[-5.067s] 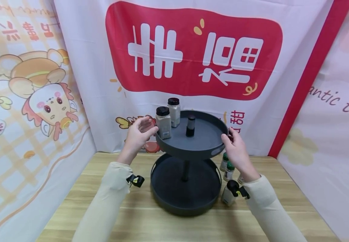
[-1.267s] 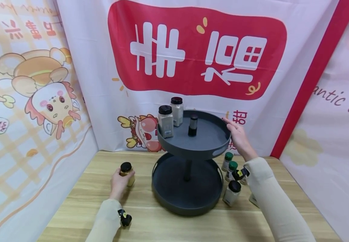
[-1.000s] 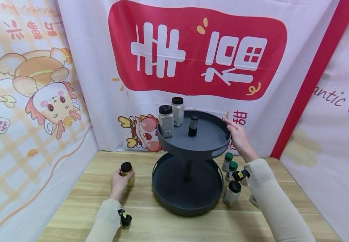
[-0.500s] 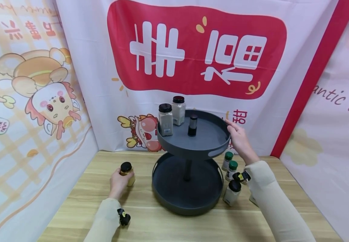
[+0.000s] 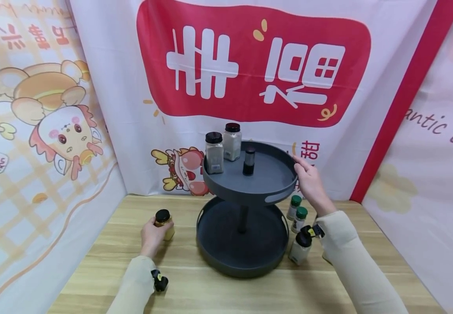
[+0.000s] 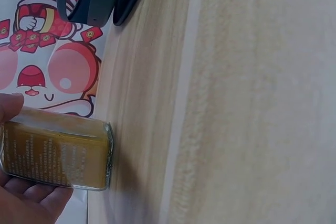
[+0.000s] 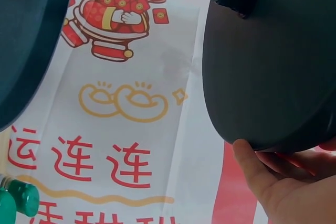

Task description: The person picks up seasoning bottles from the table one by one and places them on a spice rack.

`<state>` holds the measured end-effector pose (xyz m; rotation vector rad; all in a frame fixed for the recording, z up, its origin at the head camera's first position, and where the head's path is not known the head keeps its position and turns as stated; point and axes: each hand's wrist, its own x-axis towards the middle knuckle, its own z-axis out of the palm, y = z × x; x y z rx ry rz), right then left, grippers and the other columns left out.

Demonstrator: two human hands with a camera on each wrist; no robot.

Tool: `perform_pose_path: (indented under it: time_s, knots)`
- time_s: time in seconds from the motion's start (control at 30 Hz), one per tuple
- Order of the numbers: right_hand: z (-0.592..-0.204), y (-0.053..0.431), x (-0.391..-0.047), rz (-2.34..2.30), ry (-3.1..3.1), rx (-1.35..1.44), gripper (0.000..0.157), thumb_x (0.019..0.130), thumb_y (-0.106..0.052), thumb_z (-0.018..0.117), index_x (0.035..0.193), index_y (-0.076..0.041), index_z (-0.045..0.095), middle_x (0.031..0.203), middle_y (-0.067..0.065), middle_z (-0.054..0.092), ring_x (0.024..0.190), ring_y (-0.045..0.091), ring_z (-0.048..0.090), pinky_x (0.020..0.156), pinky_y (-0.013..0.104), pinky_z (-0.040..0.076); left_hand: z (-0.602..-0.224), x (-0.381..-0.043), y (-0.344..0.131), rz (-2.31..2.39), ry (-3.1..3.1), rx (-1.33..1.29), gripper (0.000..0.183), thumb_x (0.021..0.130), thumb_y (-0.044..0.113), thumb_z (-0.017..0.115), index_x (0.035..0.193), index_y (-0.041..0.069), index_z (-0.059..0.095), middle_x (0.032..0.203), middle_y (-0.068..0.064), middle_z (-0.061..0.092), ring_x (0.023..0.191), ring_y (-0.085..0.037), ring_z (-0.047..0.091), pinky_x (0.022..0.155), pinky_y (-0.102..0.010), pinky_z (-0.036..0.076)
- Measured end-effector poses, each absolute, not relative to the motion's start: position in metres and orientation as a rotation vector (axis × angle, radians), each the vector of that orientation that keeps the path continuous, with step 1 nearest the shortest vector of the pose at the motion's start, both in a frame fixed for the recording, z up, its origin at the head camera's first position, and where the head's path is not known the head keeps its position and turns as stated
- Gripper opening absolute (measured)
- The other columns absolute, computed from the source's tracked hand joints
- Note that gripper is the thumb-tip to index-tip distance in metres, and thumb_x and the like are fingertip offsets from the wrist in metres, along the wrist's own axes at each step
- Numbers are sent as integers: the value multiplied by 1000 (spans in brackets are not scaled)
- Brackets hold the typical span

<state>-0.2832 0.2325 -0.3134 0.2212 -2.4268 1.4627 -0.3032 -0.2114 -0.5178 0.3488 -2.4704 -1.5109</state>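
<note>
My left hand (image 5: 152, 234) grips a spice jar (image 5: 168, 231) of yellow-brown powder with a black lid, low at the table's left; the left wrist view shows its printed label side and base close to the wood. At the right rim of the upper tray of a dark grey two-tier turntable (image 5: 246, 192), my right hand (image 5: 308, 176) touches the edge with extended fingers. In the right wrist view those fingers (image 7: 257, 174) lie against the tray's underside and outer wall. Two black-lidded jars of pale powder, the front jar (image 5: 215, 155) and the back jar (image 5: 232, 141), stand on the upper tray's left.
A dark post with a clear section (image 5: 249, 162) rises from the upper tray. The lower tray (image 5: 242, 268) holds nothing. Right of it stand green-capped bottles (image 5: 299, 219) and a black-lidded jar (image 5: 300, 250). More containers are partly behind my right sleeve. Printed cloths hang around the wooden table (image 5: 206, 296).
The left hand left the upper tray and took hold of the yellow-brown jar. The upper tray has turned slightly, its front handle slot shifting left. The right hand stays at the rim.
</note>
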Motion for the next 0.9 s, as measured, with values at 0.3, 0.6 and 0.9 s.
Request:
perform_pose_path:
  time_s: [0.3, 0.6, 0.9]
  knots:
    - [-313, 229, -280, 1470, -2425, 215, 49, 103, -32, 31, 147, -11, 33, 132, 20, 48, 38, 11, 33, 42, 28, 40, -504, -303, -212, -1496, -2449, 326, 53, 81, 29, 73, 118, -4, 56, 117, -28, 59, 108, -39, 55, 94, -48, 43]
    - [-314, 228, -277, 1462, -2421, 176, 49, 103, -34, 32, 147, -14, 34, 114, 20, 56, 40, 11, 35, 45, 28, 42, -474, -298, -202, -1439, -2420, 269, 49, 79, 32, 76, 111, -2, 61, 110, -27, 63, 101, -37, 59, 89, -46, 47]
    - [-314, 227, -274, 1462, -2418, 165, 48, 102, -32, 34, 147, -14, 35, 84, 17, 52, 45, 12, 42, 47, 27, 44, -437, -293, -193, -1467, -2367, 214, 51, 76, 36, 77, 109, 0, 62, 109, -22, 65, 98, -32, 61, 85, -44, 49]
